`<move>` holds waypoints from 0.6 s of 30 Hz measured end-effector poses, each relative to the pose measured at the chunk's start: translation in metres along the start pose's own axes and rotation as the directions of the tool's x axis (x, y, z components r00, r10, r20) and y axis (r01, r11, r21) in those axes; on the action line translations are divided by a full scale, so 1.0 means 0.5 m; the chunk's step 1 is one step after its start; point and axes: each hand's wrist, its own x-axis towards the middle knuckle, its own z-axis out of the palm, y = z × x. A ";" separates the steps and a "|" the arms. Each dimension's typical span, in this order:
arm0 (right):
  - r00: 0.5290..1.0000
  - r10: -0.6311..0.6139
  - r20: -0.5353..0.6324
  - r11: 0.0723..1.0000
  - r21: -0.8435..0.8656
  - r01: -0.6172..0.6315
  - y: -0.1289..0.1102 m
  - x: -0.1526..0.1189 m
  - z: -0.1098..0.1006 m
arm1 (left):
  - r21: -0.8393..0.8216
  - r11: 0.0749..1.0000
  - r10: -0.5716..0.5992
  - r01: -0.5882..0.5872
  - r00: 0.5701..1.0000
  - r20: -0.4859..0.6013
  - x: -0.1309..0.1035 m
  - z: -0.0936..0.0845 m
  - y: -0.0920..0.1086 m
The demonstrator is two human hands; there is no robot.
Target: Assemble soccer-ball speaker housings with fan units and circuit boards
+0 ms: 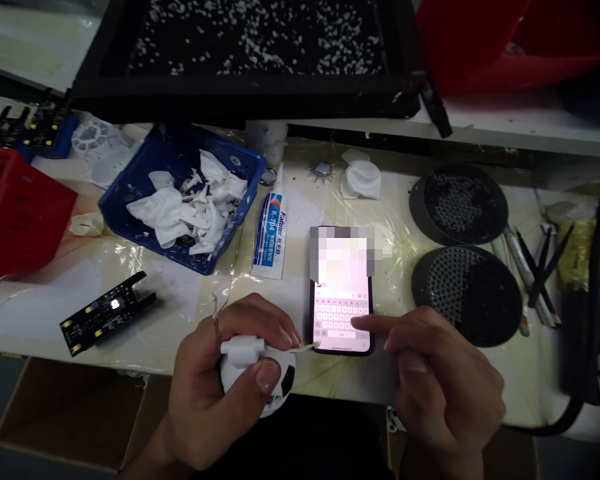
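Observation:
My left hand point(220, 387) is wrapped round a white rounded part point(243, 350) with a dark patch on its side, held over the table's front edge. A thin pale wire runs from the part towards the phone. The phone point(341, 333) lies on the table between my hands, its screen lit with a keyboard and its upper part pixelated. My right hand point(445, 380) points its index finger at the right side of the keyboard. Its other fingers are curled, and nothing shows in them.
A blue bin point(180, 262) holds white scraps; beside it lies a K-704 tube point(269, 237). A black circuit board point(107, 313) lies left. Two dark round trays point(467, 293) and tools point(540, 280) are right. A black tray point(245, 100) and red bins point(25, 213) stand around.

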 end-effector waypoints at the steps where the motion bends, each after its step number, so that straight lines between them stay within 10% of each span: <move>1: 1.000 -0.013 0.019 1.000 0.013 0.012 0.001 0.001 0.000 | 0.001 1.000 0.000 0.000 1.000 0.002 0.000 0.000 0.000; 14: 0.911 -0.158 0.381 0.979 -0.060 0.195 -0.004 0.036 -0.015 | 0.019 1.000 0.013 -0.013 1.000 -0.002 0.001 0.000 0.001; 18: 0.958 -0.157 0.238 0.983 -0.058 0.175 -0.008 0.022 -0.013 | 0.021 1.000 -0.009 0.009 1.000 -0.014 0.001 0.001 0.003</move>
